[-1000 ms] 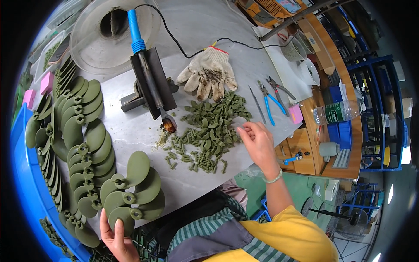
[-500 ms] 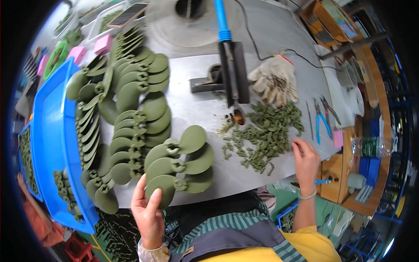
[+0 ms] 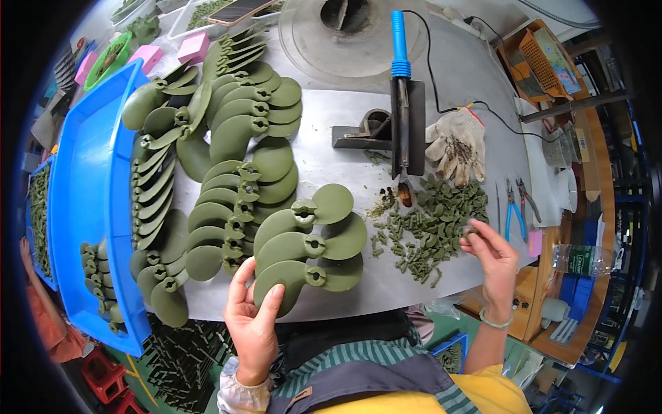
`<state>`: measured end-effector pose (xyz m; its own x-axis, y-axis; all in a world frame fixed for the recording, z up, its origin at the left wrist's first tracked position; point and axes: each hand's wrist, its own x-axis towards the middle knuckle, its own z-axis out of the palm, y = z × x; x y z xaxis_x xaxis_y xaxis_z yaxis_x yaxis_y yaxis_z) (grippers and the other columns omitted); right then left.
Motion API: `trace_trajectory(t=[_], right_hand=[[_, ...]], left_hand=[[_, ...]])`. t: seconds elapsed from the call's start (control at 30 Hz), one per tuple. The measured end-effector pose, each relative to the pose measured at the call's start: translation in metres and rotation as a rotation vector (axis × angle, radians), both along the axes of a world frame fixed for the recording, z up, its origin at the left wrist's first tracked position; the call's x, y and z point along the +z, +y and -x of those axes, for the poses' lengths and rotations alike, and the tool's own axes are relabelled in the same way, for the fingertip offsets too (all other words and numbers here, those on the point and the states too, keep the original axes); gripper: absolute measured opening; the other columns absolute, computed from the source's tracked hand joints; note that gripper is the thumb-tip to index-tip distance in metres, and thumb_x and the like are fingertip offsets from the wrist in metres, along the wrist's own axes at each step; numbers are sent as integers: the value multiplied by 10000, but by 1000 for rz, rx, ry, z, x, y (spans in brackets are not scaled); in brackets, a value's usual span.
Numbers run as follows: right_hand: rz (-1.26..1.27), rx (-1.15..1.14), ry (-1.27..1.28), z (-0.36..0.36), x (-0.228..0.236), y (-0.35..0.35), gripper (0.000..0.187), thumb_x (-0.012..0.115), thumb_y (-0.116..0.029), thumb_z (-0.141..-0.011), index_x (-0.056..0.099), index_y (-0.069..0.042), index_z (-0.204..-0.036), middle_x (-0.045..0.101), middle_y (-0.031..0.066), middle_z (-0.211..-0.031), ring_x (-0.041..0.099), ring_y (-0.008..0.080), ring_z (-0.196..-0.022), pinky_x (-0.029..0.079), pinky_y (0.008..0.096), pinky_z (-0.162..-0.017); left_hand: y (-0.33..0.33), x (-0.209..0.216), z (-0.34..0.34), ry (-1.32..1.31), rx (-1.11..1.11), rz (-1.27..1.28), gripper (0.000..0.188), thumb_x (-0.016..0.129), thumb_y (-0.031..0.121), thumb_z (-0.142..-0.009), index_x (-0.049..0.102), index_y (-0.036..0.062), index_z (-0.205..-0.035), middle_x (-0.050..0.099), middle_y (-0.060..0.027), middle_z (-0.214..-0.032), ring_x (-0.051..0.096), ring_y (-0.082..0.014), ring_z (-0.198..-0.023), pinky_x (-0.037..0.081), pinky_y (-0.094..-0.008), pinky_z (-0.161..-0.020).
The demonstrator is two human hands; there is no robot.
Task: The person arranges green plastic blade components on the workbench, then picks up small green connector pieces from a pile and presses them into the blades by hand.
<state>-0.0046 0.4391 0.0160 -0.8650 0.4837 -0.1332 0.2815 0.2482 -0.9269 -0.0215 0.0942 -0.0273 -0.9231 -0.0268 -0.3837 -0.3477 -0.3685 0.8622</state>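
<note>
My left hand (image 3: 254, 328) grips the nearest of several green two-bladed propellers, thumb on top of the blade of that propeller (image 3: 279, 279) and fingers at its edge. Two more propellers (image 3: 293, 247) lie behind it in an overlapping row, each with a notched round hub. At the right edge of a pile of small green plastic pieces (image 3: 448, 214), my right hand (image 3: 495, 265) pinches a small green piece (image 3: 472, 232) between thumb and fingertips. Left of the row, many more propellers (image 3: 227, 214) lie stacked in overlapping rows.
A blue-handled soldering iron (image 3: 400, 55) rests on a dark metal stand (image 3: 365, 134), tip toward the pile. Right of it lie a stained glove (image 3: 458, 141), blue-handled pliers (image 3: 512, 210) and a cable. A blue tray (image 3: 89, 179) stands at the left edge, a plastic bottle (image 3: 583, 260) at the right.
The right hand's fingers have closed on a small green piece at the pile's edge. The left hand still holds the nearest propeller. The whole view has shifted, moving the table rightward in the picture.
</note>
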Motion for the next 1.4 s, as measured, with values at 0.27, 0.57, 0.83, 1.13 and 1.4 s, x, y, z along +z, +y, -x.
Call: trace_trajectory(t=[0.27, 0.57, 0.83, 1.13, 1.4], right_hand=[[29, 105, 37, 25, 2, -28, 188, 693, 46, -882, 679, 29, -1068, 691, 36, -980, 664, 101, -875, 546, 229, -775], [-481, 320, 69, 59, 19, -56, 171, 728, 10, -837, 694, 27, -1003, 686, 85, -908, 662, 141, -783, 526, 260, -701], [-808, 404, 157, 82, 9, -72, 156, 744, -14, -784, 685, -11, -928, 627, 94, -892, 608, 264, -831, 497, 354, -731], [-988, 495, 145, 91, 6, -76, 169, 742, -32, -786, 676, 7, -937, 558, 106, -849, 552, 283, -809, 468, 393, -728], [-985, 503, 116, 92, 5, -76, 167, 737, -33, -789, 677, 13, -937, 545, 111, -838, 545, 282, -808, 462, 393, -722]], left_hand=[[12, -1, 6, 31, 82, 16, 560, 608, -67, -920, 380, -43, -1431, 680, -155, -1177, 635, -175, -1084, 487, -303, -969], [17, -1, 13, 46, 61, 49, 555, 623, -52, -919, 391, -37, -1423, 683, -154, -1169, 642, -168, -1062, 491, -293, -953], [17, -3, 17, 66, 17, 73, 560, 620, -33, -922, 392, -33, -1434, 667, -156, -1216, 626, -179, -1108, 471, -309, -987], [18, -2, 20, 52, 26, 64, 549, 636, -66, -911, 405, -48, -1408, 674, -173, -1204, 637, -158, -1082, 481, -274, -956], [18, -2, 21, 64, 25, 65, 553, 636, -69, -908, 402, -48, -1409, 672, -173, -1206, 638, -156, -1079, 483, -271, -950]])
